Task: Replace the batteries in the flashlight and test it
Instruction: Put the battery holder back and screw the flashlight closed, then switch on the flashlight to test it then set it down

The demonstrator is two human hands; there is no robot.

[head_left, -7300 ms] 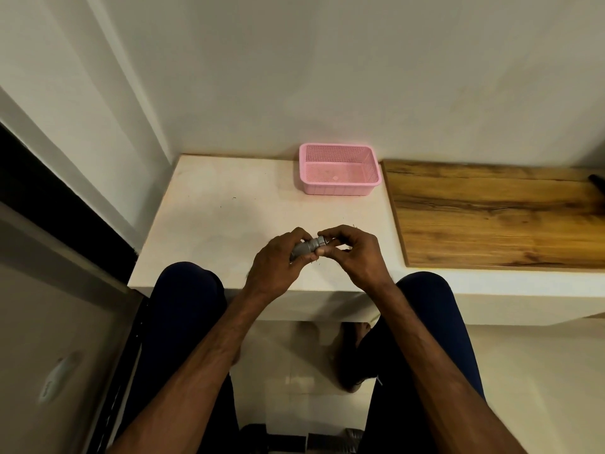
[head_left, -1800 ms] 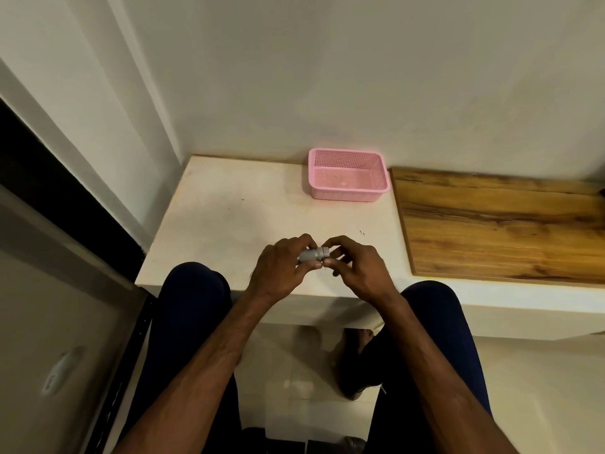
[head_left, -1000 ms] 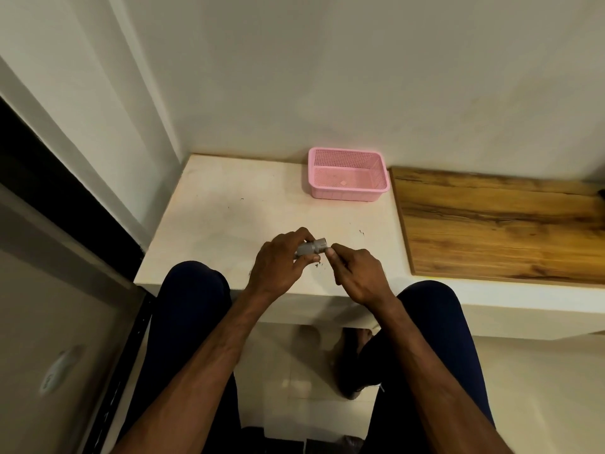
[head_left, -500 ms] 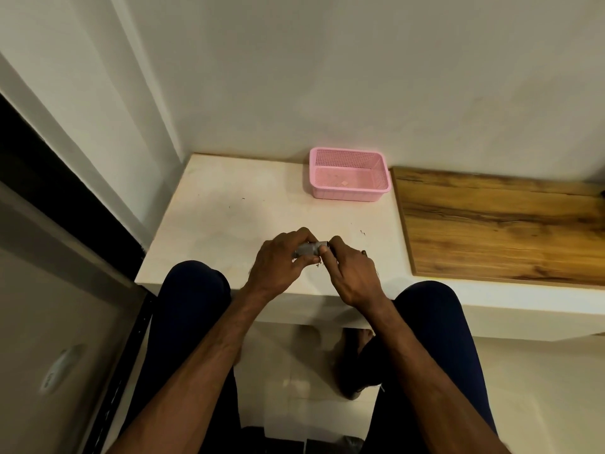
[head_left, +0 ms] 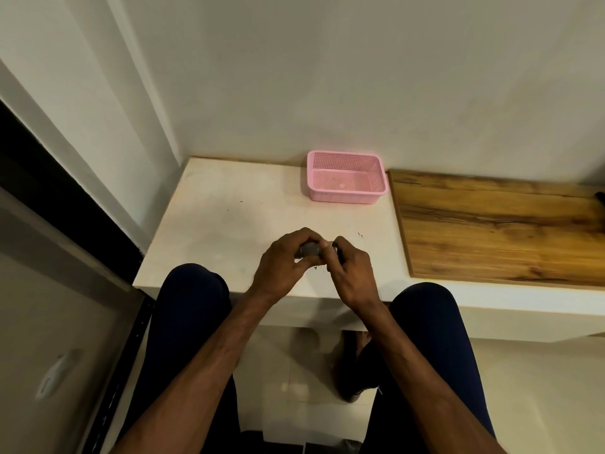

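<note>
A small grey flashlight [head_left: 309, 249] lies sideways between both hands, just above the near edge of the white counter [head_left: 229, 221]. My left hand [head_left: 284, 263] wraps around its body. My right hand [head_left: 350, 267] pinches the flashlight's right end, where a dark round tip [head_left: 335, 246] shows between the fingers. Most of the flashlight is hidden by my fingers. No loose batteries are visible.
A pink mesh basket [head_left: 376, 191] stands at the back of the counter against the wall. A wooden board [head_left: 491, 224] covers the counter to the right. My knees sit below the counter's front edge, and a wall closes off the left side.
My right hand has turned and closed further over the flashlight's right end, hiding more of it. The left hand keeps its hold in about the same place.
</note>
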